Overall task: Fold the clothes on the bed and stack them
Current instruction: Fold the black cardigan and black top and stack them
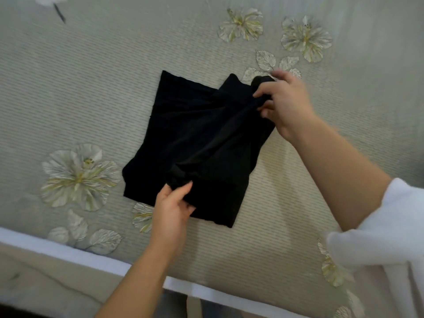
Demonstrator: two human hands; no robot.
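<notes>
**Head view, looking down on the bed.** A black garment (183,125), partly folded into a rough rectangle, lies on the floral bed cover (91,92). It sits near the middle of the view, a little in from the near edge of the bed, where a white border strip (68,250) runs. No other clothes and no stack show here.

**Left hand** (172,210): at the near edge of the garment, thumb and fingers pinching a raised fold of the cloth.

**Right hand** (289,104): at the far right corner, fingers curled round a bunched end of the same garment, which is lifted slightly off the cover. A white sleeve (390,226) shows on the upper arm. Between the two grips a slack ridge runs diagonally across the top layer.

**Handling, as judged:** the cloth appears light, soft and limp, with no stiffness of its own. It sags and creases wherever it is unsupported, and nothing about it looks fragile. It is best held at edges or corners, at two points set apart, so that the span between them draws taut before being laid over. A single grip in the middle would likely bunch the folded layers beneath. The dark fabric hides its seams, so which part of the garment each hand holds cannot be told.
</notes>
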